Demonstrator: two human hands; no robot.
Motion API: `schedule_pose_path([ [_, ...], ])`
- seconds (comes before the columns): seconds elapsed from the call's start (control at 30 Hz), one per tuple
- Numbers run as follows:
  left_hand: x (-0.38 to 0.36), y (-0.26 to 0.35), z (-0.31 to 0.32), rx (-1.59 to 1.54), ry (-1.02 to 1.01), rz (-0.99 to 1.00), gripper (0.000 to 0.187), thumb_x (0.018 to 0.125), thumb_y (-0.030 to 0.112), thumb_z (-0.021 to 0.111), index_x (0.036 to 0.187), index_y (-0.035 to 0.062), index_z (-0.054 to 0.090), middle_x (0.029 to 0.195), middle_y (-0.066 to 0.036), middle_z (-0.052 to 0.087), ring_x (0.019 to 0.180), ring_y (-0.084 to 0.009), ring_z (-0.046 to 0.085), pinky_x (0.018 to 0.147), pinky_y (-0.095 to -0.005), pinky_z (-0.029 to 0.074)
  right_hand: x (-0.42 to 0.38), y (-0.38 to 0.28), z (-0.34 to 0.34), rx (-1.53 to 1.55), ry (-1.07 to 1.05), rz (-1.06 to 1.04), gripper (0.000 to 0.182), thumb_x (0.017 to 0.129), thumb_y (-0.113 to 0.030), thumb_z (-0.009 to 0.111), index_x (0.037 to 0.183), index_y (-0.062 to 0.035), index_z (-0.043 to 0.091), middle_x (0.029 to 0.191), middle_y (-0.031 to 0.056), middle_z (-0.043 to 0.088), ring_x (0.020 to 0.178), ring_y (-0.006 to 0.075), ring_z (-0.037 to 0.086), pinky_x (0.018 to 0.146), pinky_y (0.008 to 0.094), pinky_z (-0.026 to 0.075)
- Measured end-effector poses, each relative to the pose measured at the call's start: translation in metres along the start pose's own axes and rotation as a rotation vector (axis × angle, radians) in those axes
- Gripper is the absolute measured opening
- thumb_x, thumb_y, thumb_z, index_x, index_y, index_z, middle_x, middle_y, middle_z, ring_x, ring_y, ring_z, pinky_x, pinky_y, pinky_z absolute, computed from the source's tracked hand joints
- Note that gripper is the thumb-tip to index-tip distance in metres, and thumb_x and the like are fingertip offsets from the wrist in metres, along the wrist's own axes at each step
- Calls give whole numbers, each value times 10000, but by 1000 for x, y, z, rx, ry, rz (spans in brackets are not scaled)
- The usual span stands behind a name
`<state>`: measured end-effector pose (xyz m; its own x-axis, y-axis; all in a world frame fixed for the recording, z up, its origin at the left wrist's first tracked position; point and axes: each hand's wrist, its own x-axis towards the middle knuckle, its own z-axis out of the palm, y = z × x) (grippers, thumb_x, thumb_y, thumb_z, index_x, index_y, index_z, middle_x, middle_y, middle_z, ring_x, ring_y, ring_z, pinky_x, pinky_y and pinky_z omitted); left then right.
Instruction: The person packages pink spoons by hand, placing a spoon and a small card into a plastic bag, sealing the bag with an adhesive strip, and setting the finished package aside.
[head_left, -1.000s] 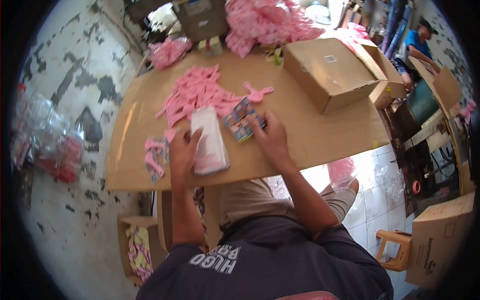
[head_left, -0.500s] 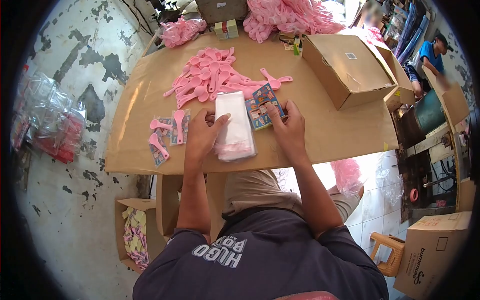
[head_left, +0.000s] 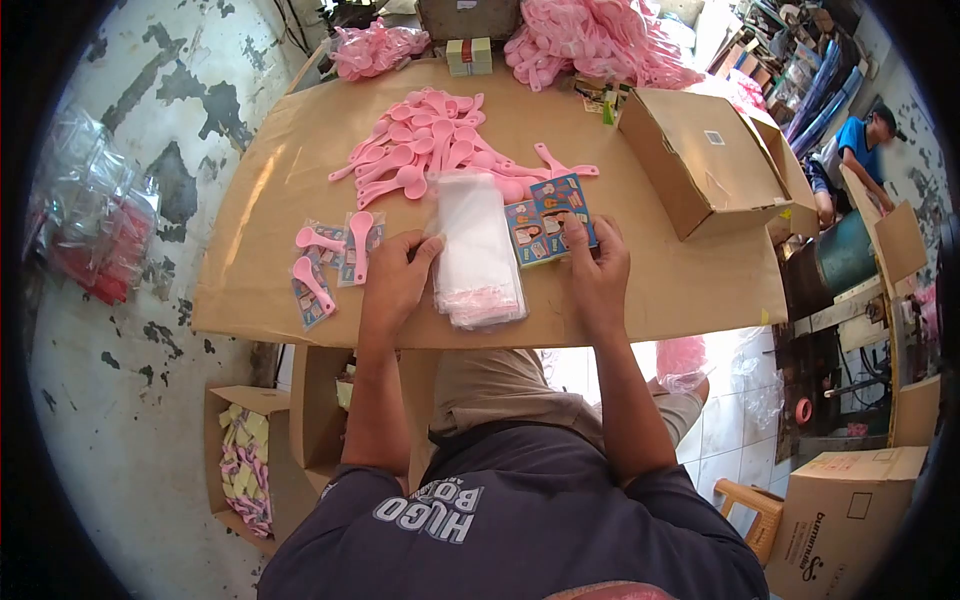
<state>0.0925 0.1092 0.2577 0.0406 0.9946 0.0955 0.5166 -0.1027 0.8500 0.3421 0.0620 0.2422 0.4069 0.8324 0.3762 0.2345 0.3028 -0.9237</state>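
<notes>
My left hand [head_left: 398,280] is closed at the left edge of a stack of clear plastic bags [head_left: 478,250], its thumb on the bags. My right hand [head_left: 602,275] pinches a blue printed card [head_left: 562,215] with the thumb on top. This card overlaps a stack of similar cards [head_left: 527,240] beside the bags. Left of my left hand lie several pink spoons [head_left: 313,283] on small printed packets [head_left: 348,268]. Beyond the bags is a heap of loose pink measuring spoons [head_left: 430,140].
A cardboard box [head_left: 700,165] stands at the table's right. Bagged pink spoons [head_left: 600,45] and a banded stack of cards [head_left: 469,57] lie at the back. An open carton of packets [head_left: 245,465] sits below left. Another person [head_left: 862,150] sits at far right.
The top card has shifted right and away from me over the card stack, with my right hand. My left thumb has drawn back toward the bags' left edge. The camera view has shifted slightly.
</notes>
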Motion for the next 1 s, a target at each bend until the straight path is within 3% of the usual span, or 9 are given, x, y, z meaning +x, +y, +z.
schedule_pose_path([
  [0.13,-2,-6,-6,-33,112,108,266,942,205,736,944,-59,707,795,-85,694,649,-149,598,646,-333,502,0,2,1,-17,2,-45,342,1046,-289,636,1032,41,722,967,59,585,835,112,545,726,271,448],
  [0.37,-8,6,-8,-192,104,3,192,941,155,745,968,-35,736,826,-36,709,687,-94,597,642,-252,471,-2,-3,4,10,24,-73,352,1052,-293,627,1047,49,709,978,59,588,862,117,551,760,277,449],
  [0.57,-6,-4,-2,-66,160,253,212,949,196,743,984,-13,758,793,-53,661,646,-101,553,593,-311,456,-13,-27,12,264,-160,106,294,1039,-257,639,1040,27,716,875,68,653,876,140,573,772,306,466],
  [0.63,-3,-12,1,-150,109,278,259,982,225,705,955,-32,719,821,-62,634,632,-111,524,581,-324,433,-19,-32,19,-21,-449,-213,215,999,-197,662,1017,9,721,840,107,685,865,229,608,776,356,484],
  [0.73,2,-19,-2,-123,209,173,264,1053,233,605,1060,-30,633,885,-91,654,661,-132,593,611,-308,492,-29,-43,31,-322,-507,-424,169,946,-150,705,990,12,726,902,180,686,846,328,625,773,409,493],
  [0.77,4,-20,-5,-118,212,173,264,1053,233,605,1060,-30,633,885,-91,654,661,-132,593,611,-308,492,-29,-41,31,-317,-508,-424,169,946,-150,705,990,12,726,902,180,686,846,328,625,773,409,493],
  [0.87,4,-13,-18,-828,268,115,257,1099,170,500,1304,24,449,1021,-180,711,846,-244,739,758,-332,632,-31,-33,29,-226,-465,-312,199,988,-165,678,1034,25,714,852,112,691,784,256,626,731,374,494],
  [0.93,-5,8,-21,-966,230,68,260,1074,142,549,1292,15,485,1056,-186,718,894,-253,746,785,-336,635,-35,-32,25,114,-242,-98,198,1024,-173,641,1057,8,713,837,90,698,707,142,591,653,318,473],
  [1.0,-11,14,-19,-1106,185,20,266,1049,113,598,1280,7,521,1091,-192,725,942,-263,752,811,-340,639,-37,-38,12,162,-240,21,211,1030,-187,647,1090,4,713,845,55,696,700,97,568,630,280,451],
])
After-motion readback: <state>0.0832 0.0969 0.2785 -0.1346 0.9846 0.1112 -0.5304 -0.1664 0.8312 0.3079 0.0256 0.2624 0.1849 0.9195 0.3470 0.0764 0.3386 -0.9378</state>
